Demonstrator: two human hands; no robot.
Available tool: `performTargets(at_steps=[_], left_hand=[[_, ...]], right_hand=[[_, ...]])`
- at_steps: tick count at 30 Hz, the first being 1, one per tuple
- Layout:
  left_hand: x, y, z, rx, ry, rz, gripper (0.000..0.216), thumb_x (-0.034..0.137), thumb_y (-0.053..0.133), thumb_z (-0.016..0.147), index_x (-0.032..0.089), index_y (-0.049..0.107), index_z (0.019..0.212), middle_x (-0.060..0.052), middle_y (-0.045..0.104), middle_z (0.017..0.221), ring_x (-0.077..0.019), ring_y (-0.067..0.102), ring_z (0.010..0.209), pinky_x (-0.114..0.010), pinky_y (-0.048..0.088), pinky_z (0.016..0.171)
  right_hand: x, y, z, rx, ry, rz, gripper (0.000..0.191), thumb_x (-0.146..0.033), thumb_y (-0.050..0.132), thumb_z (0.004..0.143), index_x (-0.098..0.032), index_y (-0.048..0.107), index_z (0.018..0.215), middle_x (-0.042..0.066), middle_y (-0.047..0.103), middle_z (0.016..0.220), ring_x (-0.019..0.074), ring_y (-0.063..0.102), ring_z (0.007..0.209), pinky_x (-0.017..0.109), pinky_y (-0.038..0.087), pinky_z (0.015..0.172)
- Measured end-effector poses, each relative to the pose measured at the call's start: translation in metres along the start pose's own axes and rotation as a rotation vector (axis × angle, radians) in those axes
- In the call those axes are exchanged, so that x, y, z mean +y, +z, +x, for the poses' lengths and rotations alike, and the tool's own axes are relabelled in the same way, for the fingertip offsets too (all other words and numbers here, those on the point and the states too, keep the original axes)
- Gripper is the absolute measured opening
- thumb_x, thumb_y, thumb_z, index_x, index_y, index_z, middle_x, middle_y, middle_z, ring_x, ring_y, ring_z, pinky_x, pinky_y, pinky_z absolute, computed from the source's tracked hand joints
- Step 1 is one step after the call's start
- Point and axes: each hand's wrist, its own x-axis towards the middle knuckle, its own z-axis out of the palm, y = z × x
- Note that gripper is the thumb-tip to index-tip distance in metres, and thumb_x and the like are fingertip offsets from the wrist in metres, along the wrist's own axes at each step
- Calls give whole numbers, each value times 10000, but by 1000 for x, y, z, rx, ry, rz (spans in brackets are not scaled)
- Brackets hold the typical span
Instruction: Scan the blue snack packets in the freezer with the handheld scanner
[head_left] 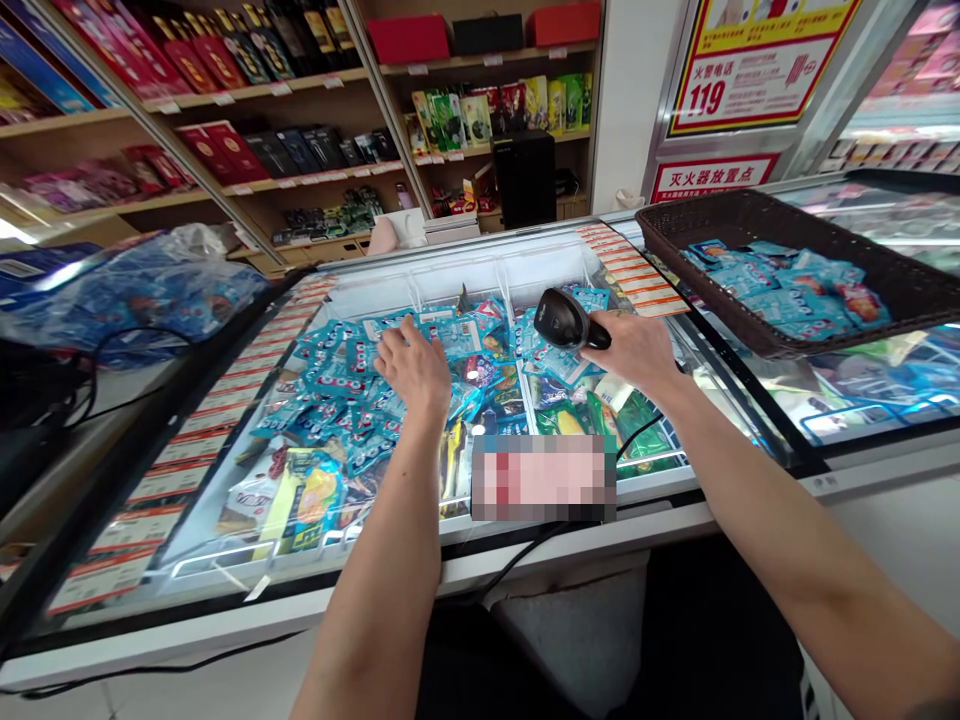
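My right hand (637, 348) is wrapped round the handle of a black barcode scanner (561, 320), whose head points left over the freezer. Blue ice-pop style packets (337, 360) lie in a loose heap on the freezer's glass top, toward its left and middle. Over the far side of this heap is my left hand (414, 370), palm down with its fingers apart; whether the fingertips touch a packet I cannot tell. Just beyond it lie packets (450, 330) with white barcode labels facing up. The scanner's thin black cable runs down to the front edge.
A brown woven basket (757, 330) with more blue packets stands at the right. At the left is a clear plastic bag (150, 290) of blue packets. Price labels (202, 440) line the freezer's left side. Behind are shelves (300, 180) of boxes and bottles. A blurred patch covers the front middle.
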Motion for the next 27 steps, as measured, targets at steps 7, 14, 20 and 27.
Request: performTargets(at_steps=[7,14,20,27], left_hand=[[24,-1,-14,-368,532,-42,389,328,378,970,281,580,1300,-91,594,1364,-297,508,1265,-484,330,1075],[22,9,-17,-367,498,-32,362,406,399,972,243,695,1101,-115,674,1170,-299,568,1151,-482,339,1058],[53,6,-27,-400,451,-321,416,530,489,934,221,688,1129,-101,684,1116,-265,593,1087,-405,411,979],[80,13,-40,-530,487,-315,644,660,592,819,221,611,1289,-124,613,1209,-305,559,1160,-429,409,991]], right_hand=[[2,0,2,-72,54,-43,362,-475,605,828,-237,707,1081,68,755,859,246,666,760,319,346,624],[3,1,2,-63,62,-55,363,-484,606,830,-249,708,1086,58,753,840,245,670,751,316,340,616],[3,1,2,-37,59,-51,349,-492,597,834,-249,711,1057,57,745,813,236,659,735,310,331,612],[4,3,3,11,130,-42,363,-489,599,826,-230,714,1053,70,727,789,226,640,715,305,316,594]])
